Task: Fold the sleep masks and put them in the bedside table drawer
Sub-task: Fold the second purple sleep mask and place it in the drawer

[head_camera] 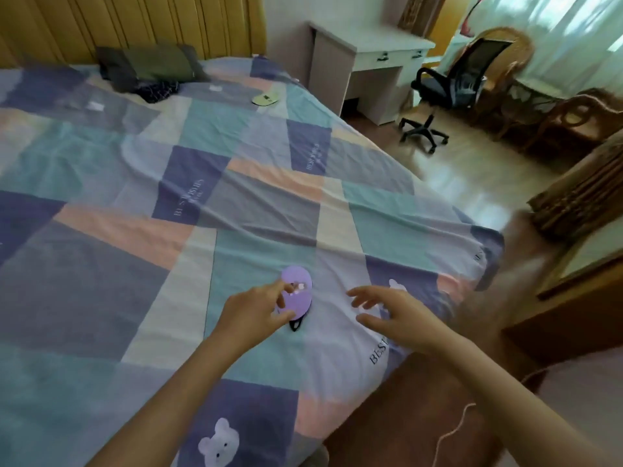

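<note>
A purple sleep mask, folded into an oval, lies on the patchwork bedspread near the bed's right edge, its black strap poking out below. My left hand rests on the mask's left side, thumb and fingers pinching its edge. My right hand hovers just right of the mask with fingers spread, holding nothing. A second, pale yellow-green sleep mask lies folded far up the bed near the pillows. The bedside table and its drawer are not identifiable in view.
Dark pillows and clothes lie at the head of the bed. A white desk with drawers and a black office chair stand beyond the bed's right side. Wooden furniture stands at right on the wood floor.
</note>
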### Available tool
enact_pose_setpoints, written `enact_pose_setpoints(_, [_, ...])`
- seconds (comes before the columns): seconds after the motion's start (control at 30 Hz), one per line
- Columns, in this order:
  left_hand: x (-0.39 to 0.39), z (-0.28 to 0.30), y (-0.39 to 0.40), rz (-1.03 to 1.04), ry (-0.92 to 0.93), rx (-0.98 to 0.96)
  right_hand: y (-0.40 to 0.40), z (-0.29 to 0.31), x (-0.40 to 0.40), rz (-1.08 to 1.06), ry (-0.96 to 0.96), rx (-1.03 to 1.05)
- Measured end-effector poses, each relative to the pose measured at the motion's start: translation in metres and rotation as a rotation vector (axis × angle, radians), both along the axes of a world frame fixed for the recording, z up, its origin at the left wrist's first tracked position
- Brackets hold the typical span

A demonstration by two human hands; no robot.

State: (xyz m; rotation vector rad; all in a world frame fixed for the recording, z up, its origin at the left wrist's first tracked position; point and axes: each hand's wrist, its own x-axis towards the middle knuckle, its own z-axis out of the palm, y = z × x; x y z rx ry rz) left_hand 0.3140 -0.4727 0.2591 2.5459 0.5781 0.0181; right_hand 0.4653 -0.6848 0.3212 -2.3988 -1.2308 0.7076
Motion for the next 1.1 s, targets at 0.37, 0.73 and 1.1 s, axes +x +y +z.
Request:
enact_pose_setpoints(0.37, [0.144, -0.196, 0.039, 0.266, 0.278, -0.077, 0.091, -0.224, 0.147, 0.099, 0.171, -0.091])
enact_pose_setpoints(0.73, [0.163, -0.246, 0.028, 0.386, 0.118, 0.136, 0.121, -0.326, 0.138, -0.122, 0.287, 0.080])
enact_pose_setpoints(1.1, [0.169, -0.180, 0.048, 0.427, -0.321, 0.154, 0.129, -0.258, 0.173, 0.039, -0.199, 0.353])
